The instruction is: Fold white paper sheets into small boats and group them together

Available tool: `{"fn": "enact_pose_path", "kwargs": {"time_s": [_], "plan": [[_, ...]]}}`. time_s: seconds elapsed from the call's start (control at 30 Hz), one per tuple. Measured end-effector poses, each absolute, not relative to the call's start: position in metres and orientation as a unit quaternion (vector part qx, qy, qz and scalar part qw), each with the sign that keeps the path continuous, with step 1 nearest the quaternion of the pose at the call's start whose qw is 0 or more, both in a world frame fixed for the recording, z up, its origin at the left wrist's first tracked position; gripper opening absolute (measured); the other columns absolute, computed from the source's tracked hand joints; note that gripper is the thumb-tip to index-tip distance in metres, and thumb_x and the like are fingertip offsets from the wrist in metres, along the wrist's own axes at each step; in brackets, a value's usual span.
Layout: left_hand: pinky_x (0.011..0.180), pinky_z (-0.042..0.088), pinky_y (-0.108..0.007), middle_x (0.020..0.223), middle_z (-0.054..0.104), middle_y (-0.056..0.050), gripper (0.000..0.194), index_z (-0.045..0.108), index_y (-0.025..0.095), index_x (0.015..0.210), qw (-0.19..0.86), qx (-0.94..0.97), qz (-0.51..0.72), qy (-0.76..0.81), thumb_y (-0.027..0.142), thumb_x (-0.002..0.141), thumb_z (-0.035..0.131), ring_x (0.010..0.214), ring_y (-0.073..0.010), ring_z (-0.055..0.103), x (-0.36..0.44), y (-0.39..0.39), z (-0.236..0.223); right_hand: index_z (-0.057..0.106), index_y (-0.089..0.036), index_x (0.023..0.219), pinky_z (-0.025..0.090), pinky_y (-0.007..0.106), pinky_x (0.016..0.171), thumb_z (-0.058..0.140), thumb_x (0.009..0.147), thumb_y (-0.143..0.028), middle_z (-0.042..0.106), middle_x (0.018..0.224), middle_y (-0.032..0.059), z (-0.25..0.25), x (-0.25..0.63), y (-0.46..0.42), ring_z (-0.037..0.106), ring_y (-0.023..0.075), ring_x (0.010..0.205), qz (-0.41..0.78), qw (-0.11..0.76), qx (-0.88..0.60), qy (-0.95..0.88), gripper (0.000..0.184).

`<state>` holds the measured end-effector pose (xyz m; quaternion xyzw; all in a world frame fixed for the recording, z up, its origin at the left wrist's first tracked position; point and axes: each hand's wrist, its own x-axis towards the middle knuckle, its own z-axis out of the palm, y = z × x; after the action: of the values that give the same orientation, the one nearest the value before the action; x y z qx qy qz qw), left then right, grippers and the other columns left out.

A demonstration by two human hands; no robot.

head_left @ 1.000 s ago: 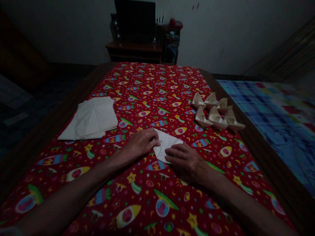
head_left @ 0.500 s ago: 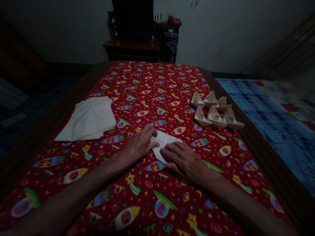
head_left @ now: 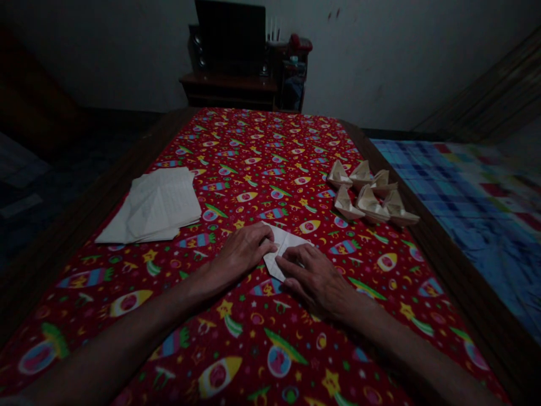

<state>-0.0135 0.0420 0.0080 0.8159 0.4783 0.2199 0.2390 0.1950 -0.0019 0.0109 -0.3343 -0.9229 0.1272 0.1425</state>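
A folded sheet of white paper (head_left: 274, 266) lies flat on the red patterned cloth, between my two hands. My left hand (head_left: 249, 245) grips its left edge, thumb and fingers closed together over it. Resting on the right part of the sheet is my right hand (head_left: 315, 276), its fingers spread and slightly bent, covering that side. Some of the paper is hidden beneath the fingers. Farther off on the right stand several folded paper boats (head_left: 372, 203), grouped in two rows.
A stack of paper sheets (head_left: 164, 203) lies at the left of the cloth-covered table (head_left: 270, 163). Beyond the far end are a dark screen (head_left: 232, 36) and a small wooden stand (head_left: 228, 84). A blue checked cloth (head_left: 443, 192) spreads beyond the right edge.
My left thumb and fingers parted at the paper's edge half a second ago and have closed again. My right hand has shifted slightly left over the sheet, which stays in place.
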Motion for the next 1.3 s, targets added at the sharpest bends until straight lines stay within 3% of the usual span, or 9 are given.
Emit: {"fn": "enact_pose_path", "kwargs": {"time_s": [0.47,0.7,0.83,1.1,1.2,1.3], "plan": [[0.059,0.035,-0.023,0.076,0.061,0.002,0.009,0.06,0.019,0.078,0.236,0.811,0.219,0.488,0.028,0.079,0.059,0.069,-0.0134,0.055,-0.012,0.043,0.01,0.05,-0.016,0.123,0.039,0.039,0.086,0.04,0.093,-0.032,0.051,0.109,0.0108,0.012,0.195,-0.001,0.043,0.022,0.096,0.136,0.14,-0.337,-0.921,0.035],[0.063,0.04,-0.025,0.084,0.059,0.001,0.007,0.056,0.02,0.087,0.203,0.828,0.218,0.475,0.026,0.083,0.055,0.076,-0.015,0.057,-0.015,0.043,0.004,0.034,-0.019,0.139,0.041,0.036,0.078,0.04,0.094,-0.033,0.05,0.099,0.0085,0.012,0.193,-0.002,0.042,0.0209,0.087,0.128,0.12,-0.368,-0.913,0.048],[0.068,0.046,-0.028,0.103,0.052,-0.003,0.032,0.048,0.021,0.108,0.164,0.829,0.23,0.482,0.032,0.081,0.06,0.089,-0.0185,0.056,-0.016,0.042,0.001,0.036,-0.018,0.137,0.04,0.035,0.077,0.04,0.093,-0.034,0.05,0.096,0.0089,0.011,0.191,-0.003,0.043,0.0206,0.086,0.115,0.106,-0.395,-0.905,0.047],[0.072,0.051,-0.035,0.115,0.043,-0.007,0.068,0.029,0.029,0.135,0.109,0.83,0.233,0.495,0.038,0.078,0.065,0.095,-0.0226,0.055,-0.016,0.038,0.001,0.049,-0.018,0.124,0.039,0.033,0.072,0.042,0.093,-0.035,0.051,0.089,0.0078,0.013,0.186,-0.002,0.043,0.0198,0.079,0.073,0.083,-0.41,-0.905,0.036],[0.092,0.044,-0.045,0.131,0.034,-0.01,0.071,0.03,0.03,0.135,0.045,0.826,0.259,0.499,0.041,0.076,0.066,0.118,-0.0302,0.041,-0.017,0.035,0.006,0.05,-0.018,0.122,0.038,0.032,0.071,0.04,0.093,-0.037,0.051,0.089,0.008,0.012,0.186,-0.002,0.043,0.0193,0.078,0.055,0.085,-0.411,-0.906,0.035],[0.103,0.033,-0.049,0.14,0.027,-0.01,0.073,0.03,0.029,0.135,0.021,0.814,0.27,0.513,0.041,0.074,0.069,0.128,-0.032,0.03,-0.021,0.039,0.007,0.05,-0.018,0.122,0.038,0.032,0.072,0.04,0.094,-0.037,0.051,0.09,0.0083,0.009,0.186,-0.002,0.043,0.0196,0.079,0.041,0.091,-0.408,-0.907,0.035]]}}
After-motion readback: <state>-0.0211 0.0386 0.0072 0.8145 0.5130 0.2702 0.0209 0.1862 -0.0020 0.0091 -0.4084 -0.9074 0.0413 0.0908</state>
